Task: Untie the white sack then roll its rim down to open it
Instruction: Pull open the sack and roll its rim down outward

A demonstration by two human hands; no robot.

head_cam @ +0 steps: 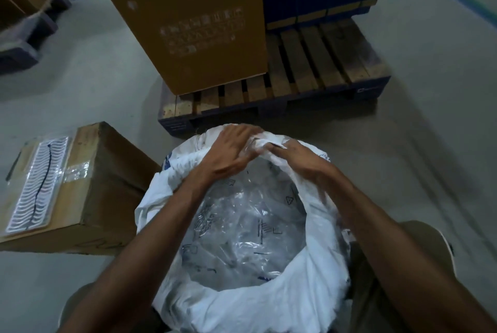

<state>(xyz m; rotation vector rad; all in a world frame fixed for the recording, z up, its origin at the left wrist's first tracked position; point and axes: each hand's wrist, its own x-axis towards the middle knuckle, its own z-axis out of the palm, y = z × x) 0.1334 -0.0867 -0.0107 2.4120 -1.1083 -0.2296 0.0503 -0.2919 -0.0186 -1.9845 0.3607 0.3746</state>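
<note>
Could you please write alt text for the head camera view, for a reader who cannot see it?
Both hands, left hand and right hand, grip the far rim of an open white sack holding clear plastic bags. Cardboard boxes on a wooden pallet stand behind it.

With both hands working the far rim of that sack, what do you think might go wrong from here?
1. Both hands, left hand and right hand, pull at one spot on the white sack; the frayed rim might tear.
2. The clear plastic bags inside could snag in the roll.
3. The sack leans near the cardboard box; an uneven roll might tip it.
</note>
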